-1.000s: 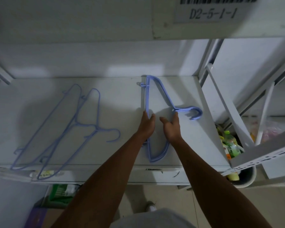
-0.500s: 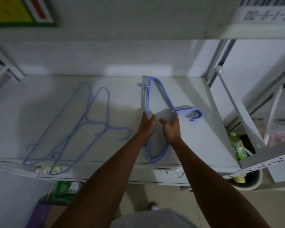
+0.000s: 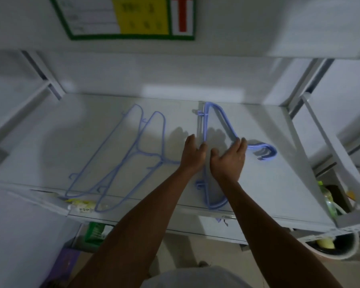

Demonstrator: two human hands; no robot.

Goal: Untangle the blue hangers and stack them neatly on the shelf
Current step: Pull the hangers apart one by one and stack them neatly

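Head view. A white flat shelf board (image 3: 268, 183) spans the frame, with white upright posts at both sides.

A stack of blue plastic clothes hangers (image 3: 204, 123) lies flat on the centre-right of the board, its long straight bar running from back to front edge and its hooks pointing right. The hangers in it sit closely aligned one on another.

The left hand (image 3: 192, 154) rests palm down on the board just left of the stack, fingers straight and together, with the thumb side against the straight bar. It grips nothing.

The right hand (image 3: 229, 159) lies palm down inside the stack's triangle, fingers extended, their tips touching the sloping arm close to where the hooks begin. The fingers are not curled round the plastic. Both forearms reach in from the lower edge of the frame.

Two loose thin blue hangers (image 3: 137, 151) lie flat on the left half of the board, well apart from the stack, overlapping each other and crossing at the neck. Their lower ends reach the front edge.

A small yellow-labelled packet (image 3: 81, 202) sits at the front lip, under those ends.

A green-bordered sign with a yellow panel and a red cross (image 3: 131, 17) hangs on the wall above. Its print is blurred.

A round white bin (image 3: 353, 244) stands low on the right, beyond the shelf.
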